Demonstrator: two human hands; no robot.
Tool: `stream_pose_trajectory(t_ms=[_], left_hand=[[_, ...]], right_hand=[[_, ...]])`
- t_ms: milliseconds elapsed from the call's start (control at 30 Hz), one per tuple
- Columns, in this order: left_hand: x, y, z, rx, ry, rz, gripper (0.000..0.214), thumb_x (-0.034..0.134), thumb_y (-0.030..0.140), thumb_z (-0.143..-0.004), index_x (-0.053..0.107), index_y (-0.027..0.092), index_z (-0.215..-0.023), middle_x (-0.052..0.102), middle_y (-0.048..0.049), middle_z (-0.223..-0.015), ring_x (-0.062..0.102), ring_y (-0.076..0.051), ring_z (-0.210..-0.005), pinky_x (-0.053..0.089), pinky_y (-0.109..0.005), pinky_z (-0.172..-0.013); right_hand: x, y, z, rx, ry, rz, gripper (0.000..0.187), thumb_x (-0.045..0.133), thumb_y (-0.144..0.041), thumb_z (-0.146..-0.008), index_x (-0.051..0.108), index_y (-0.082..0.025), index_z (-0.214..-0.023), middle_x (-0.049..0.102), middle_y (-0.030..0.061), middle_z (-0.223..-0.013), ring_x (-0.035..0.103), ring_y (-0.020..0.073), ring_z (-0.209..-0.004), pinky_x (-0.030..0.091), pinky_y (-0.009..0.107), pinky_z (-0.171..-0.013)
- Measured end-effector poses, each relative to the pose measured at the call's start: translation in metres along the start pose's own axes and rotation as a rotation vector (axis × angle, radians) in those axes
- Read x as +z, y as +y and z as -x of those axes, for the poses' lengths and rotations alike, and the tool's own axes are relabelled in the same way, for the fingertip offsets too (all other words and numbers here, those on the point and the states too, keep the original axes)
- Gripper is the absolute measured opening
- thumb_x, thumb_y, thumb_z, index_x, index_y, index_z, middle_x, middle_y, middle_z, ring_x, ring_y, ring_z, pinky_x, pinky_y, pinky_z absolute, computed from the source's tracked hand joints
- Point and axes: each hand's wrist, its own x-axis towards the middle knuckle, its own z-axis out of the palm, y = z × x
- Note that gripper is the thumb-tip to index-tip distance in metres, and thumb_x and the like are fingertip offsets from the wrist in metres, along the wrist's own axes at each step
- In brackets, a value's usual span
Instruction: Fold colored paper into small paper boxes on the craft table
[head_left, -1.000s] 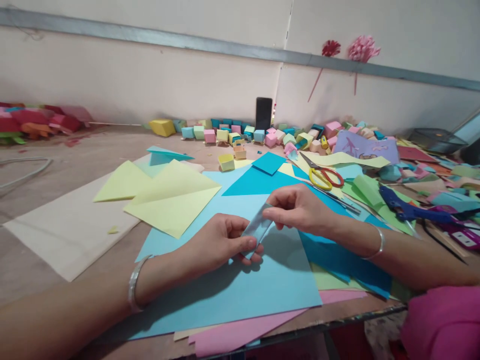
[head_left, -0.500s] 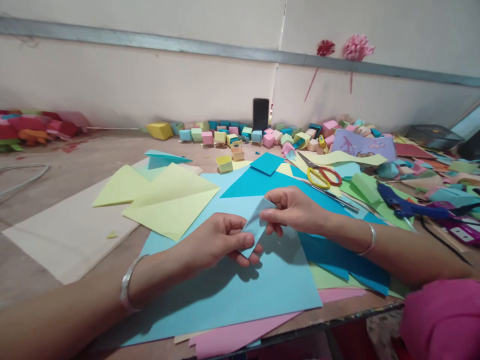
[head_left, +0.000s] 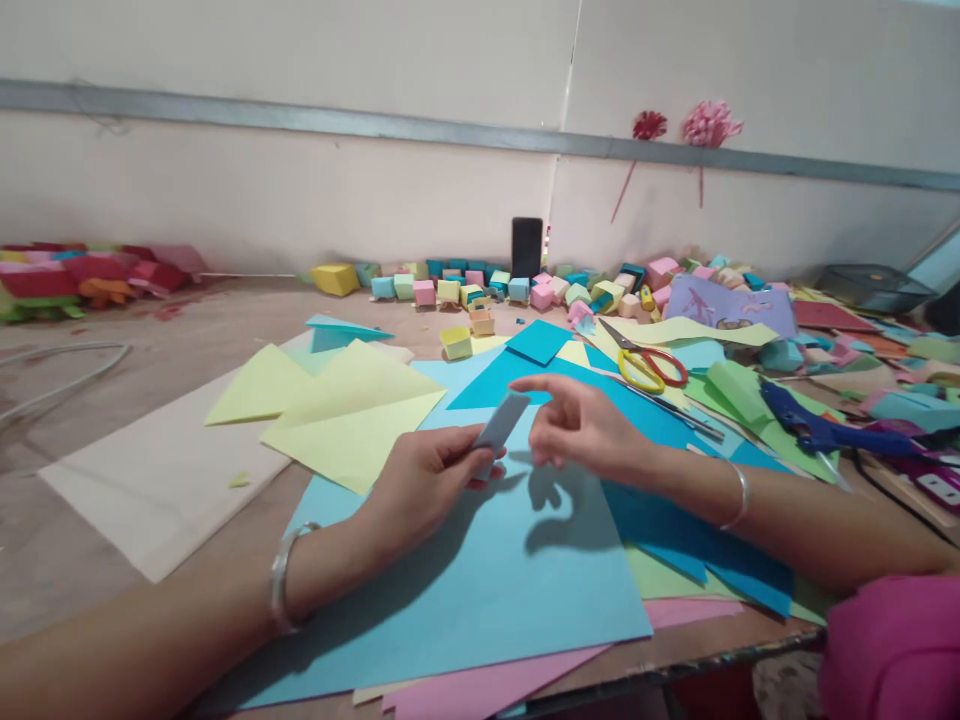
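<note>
Since the earlier frame, the head view shows the right hand off the folded blue paper, index finger outstretched, the others loosely curled. The left hand pinches the paper above the light-blue sheet; this looks like mid-folding, the next move calling for a steady left pinch while the right regrips

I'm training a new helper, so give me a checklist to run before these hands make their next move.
1. Left hand holding the folded paper: ok.
2. Right hand free of tools: ok, index finger stretched toward the paper's upper end.
3. Folded edges lined up: cannot tell, too small to see.
4. Scissors clear of both hands: ok, lying beyond the right hand.
5. Glue gun cool: cannot tell; it lies off to the right.
</note>
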Motion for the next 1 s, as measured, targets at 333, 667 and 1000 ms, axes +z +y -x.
stream_pose_trajectory(t_ms=[333, 667, 1000], left_hand=[[-0.002, -0.003, 0.007, 0.713, 0.088, -0.622, 0.046, 0.053, 0.022, -0.093, 0.046, 0.025, -0.138, 0.066, -0.0095, -0.122, 0.065, -0.020, -0.108, 0.053, -0.031, -0.090], [-0.004, -0.006, 0.008, 0.704, 0.057, -0.668, 0.052, 0.047, 0.023, -0.096, 0.033, 0.028, -0.146, 0.067, -0.0102, -0.118, 0.066, -0.019, -0.102, 0.054, -0.027, -0.083], [-0.002, -0.007, 0.009, 0.513, 0.043, -0.504, 0.036, 0.051, 0.030, -0.093, 0.058, 0.023, -0.127, 0.070, -0.0073, -0.112, 0.067, -0.020, -0.096, 0.054, -0.028, -0.080]], right_hand=[[0.021, -0.003, 0.019, -0.402, 0.129, 0.414, 0.028, 0.070, -0.041, -0.077, 0.059, -0.017, -0.088, 0.067, 0.0030, -0.085, 0.055, 0.0083, -0.062, 0.046, 0.021, -0.056], [0.017, -0.004, 0.019, -0.377, 0.092, 0.402, 0.041, 0.072, -0.048, -0.074, 0.061, -0.016, -0.097, 0.066, 0.0025, -0.082, 0.055, 0.0090, -0.060, 0.044, 0.020, -0.055], [0.015, -0.007, 0.019, -0.314, 0.111, 0.413, 0.036, 0.067, -0.035, -0.082, 0.057, -0.018, -0.112, 0.051, -0.0059, -0.063, 0.046, 0.0093, -0.057, 0.036, 0.021, -0.054]])
